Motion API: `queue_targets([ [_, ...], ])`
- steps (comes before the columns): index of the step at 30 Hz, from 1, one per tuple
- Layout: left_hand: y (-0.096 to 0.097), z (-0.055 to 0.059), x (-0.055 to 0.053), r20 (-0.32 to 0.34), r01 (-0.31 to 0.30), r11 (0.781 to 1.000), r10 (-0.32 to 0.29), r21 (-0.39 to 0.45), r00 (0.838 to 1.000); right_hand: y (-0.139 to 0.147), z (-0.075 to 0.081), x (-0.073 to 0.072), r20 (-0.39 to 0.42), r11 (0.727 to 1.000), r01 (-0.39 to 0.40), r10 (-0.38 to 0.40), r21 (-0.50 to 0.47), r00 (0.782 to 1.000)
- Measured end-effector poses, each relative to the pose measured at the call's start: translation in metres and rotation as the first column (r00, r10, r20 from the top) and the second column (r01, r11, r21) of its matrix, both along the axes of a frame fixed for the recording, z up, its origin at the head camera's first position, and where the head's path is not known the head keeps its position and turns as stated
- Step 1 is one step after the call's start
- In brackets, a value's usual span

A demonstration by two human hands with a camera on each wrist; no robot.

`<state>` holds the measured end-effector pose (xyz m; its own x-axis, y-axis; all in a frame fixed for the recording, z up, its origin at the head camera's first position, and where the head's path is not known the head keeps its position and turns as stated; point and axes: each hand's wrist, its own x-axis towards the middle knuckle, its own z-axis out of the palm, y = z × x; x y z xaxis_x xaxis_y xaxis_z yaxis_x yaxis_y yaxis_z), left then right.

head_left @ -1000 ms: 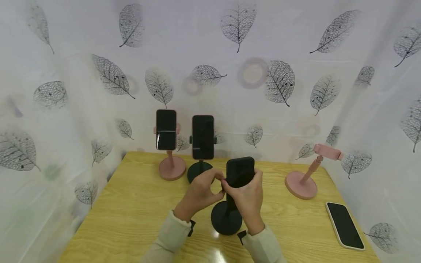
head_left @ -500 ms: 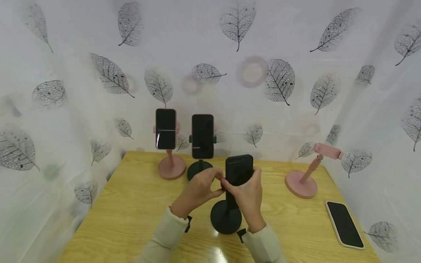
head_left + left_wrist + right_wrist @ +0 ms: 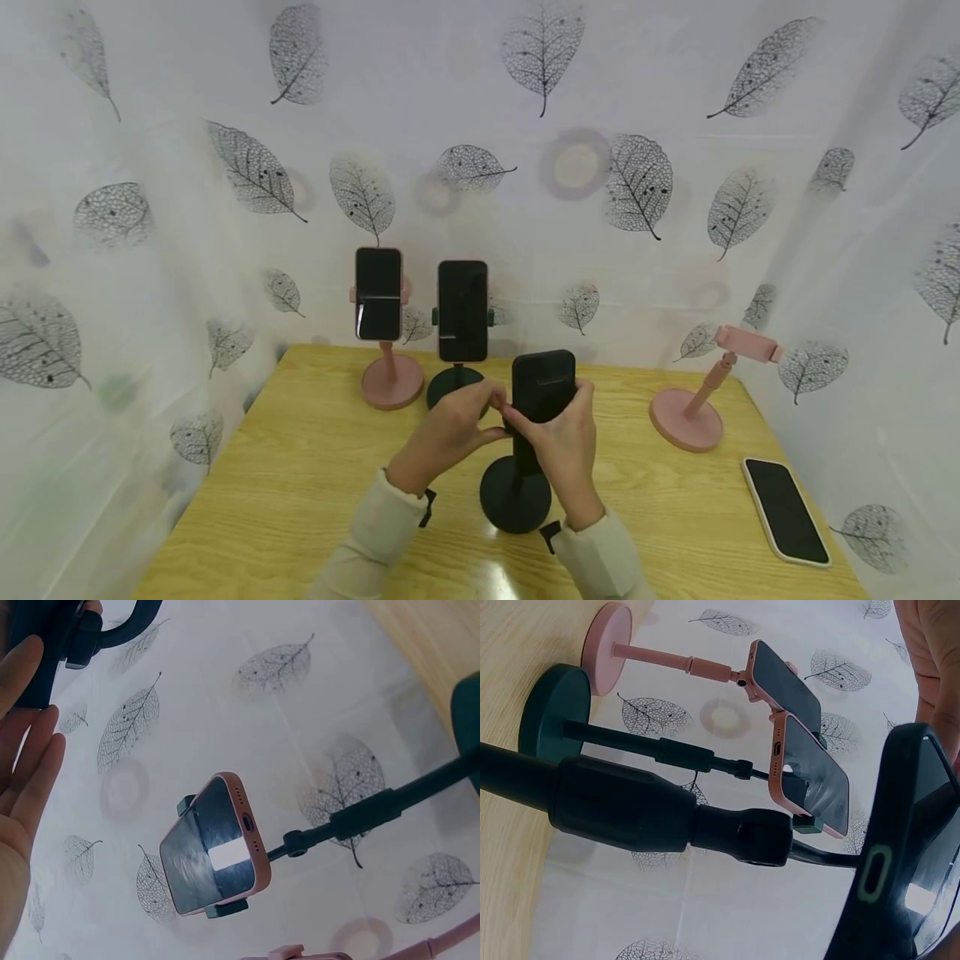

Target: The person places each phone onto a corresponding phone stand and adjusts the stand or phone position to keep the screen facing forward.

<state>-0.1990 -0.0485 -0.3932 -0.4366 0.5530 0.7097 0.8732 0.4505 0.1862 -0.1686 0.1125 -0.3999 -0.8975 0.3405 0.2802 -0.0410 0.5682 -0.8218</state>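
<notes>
A phone in a black case (image 3: 545, 379) stands upright at the head of a black phone stand (image 3: 515, 497) in front of the person. Right hand (image 3: 564, 442) holds the phone across its front, thumb reaching to the left edge and fingers round the right edge. At that left edge, the left hand (image 3: 453, 425) pinches the stand's clamp between thumb and fingers; the clamp is mostly hidden there. In the left wrist view, the left fingers (image 3: 34, 772) lie along the dark clamp. The right wrist view shows the phone's lower end (image 3: 877, 877) beside the stand's neck (image 3: 742, 832).
Behind, a pink stand (image 3: 392, 383) and a dark green stand (image 3: 450, 385) each carry a phone. A pink stand (image 3: 686, 421) with a bare clamp is at the right, near a white-edged phone (image 3: 787, 510) lying flat on the wooden table (image 3: 300, 483). A leaf-print curtain (image 3: 480, 100) surrounds it.
The black-cased phone has shifted slightly up and left, both hands staying on it and the clamp. The left forearm has moved a little to the left.
</notes>
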Motion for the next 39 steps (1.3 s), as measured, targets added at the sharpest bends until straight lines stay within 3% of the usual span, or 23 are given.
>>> queue_targets([
  [4,-0.001,-0.004,-0.002,0.081,0.033,0.998,-0.037,0.056,0.996,0.007,0.0,0.002,0.013,0.991,-0.092,0.093,-0.093,0.996],
  [6,-0.001,-0.009,-0.003,0.177,0.048,0.992,-0.069,0.12,0.982,0.012,-0.001,0.002,0.006,0.975,-0.154,0.156,-0.16,0.988],
  [7,0.0,-0.012,-0.002,0.242,0.053,0.985,-0.092,0.163,0.966,0.015,-0.001,0.002,-0.004,0.965,-0.181,0.183,-0.191,0.983],
  [9,0.004,-0.018,0.0,0.378,0.044,0.966,-0.142,0.255,0.915,0.018,-0.001,0.002,-0.03,0.945,-0.231,0.23,-0.231,0.973],
  [13,0.016,-0.024,0.011,0.58,-0.065,0.908,-0.209,0.414,0.787,0.022,-0.001,0.003,-0.065,0.923,-0.289,0.282,-0.253,0.957],
  [15,0.021,-0.023,0.015,0.632,-0.136,0.887,-0.2,0.442,0.748,0.024,-0.001,0.003,-0.072,0.918,-0.306,0.297,-0.251,0.952],
  [17,0.025,-0.02,0.018,0.664,-0.199,0.868,-0.182,0.455,0.725,0.025,-0.001,0.004,-0.083,0.92,-0.314,0.302,-0.233,0.95],
  [20,0.029,-0.018,0.019,0.683,-0.265,0.851,-0.141,0.454,0.716,0.027,-0.001,0.005,-0.107,0.928,-0.326,0.311,-0.18,0.944],
  [23,0.031,-0.017,0.018,0.693,-0.293,0.845,-0.121,0.448,0.711,0.029,-0.003,0.006,-0.131,0.932,-0.339,0.323,-0.126,0.937],
  [26,0.03,-0.019,0.017,0.699,-0.29,0.848,-0.126,0.444,0.704,0.031,-0.006,0.006,-0.148,0.928,-0.362,0.346,-0.094,0.926],
  [32,0.027,-0.024,0.013,0.724,-0.255,0.867,-0.16,0.428,0.671,0.038,-0.01,0.006,-0.182,0.91,-0.403,0.382,-0.098,0.906],
  [34,0.026,-0.024,0.013,0.722,-0.244,0.881,-0.146,0.406,0.677,0.039,-0.011,0.007,-0.199,0.905,-0.409,0.382,-0.119,0.902],
  [36,0.026,-0.026,0.012,0.706,-0.231,0.889,-0.134,0.396,0.695,0.039,-0.011,0.008,-0.21,0.903,-0.41,0.379,-0.129,0.901],
  [39,0.026,-0.027,0.01,0.691,-0.222,0.889,-0.134,0.4,0.71,0.039,-0.012,0.008,-0.216,0.9,-0.412,0.377,-0.145,0.901],
])
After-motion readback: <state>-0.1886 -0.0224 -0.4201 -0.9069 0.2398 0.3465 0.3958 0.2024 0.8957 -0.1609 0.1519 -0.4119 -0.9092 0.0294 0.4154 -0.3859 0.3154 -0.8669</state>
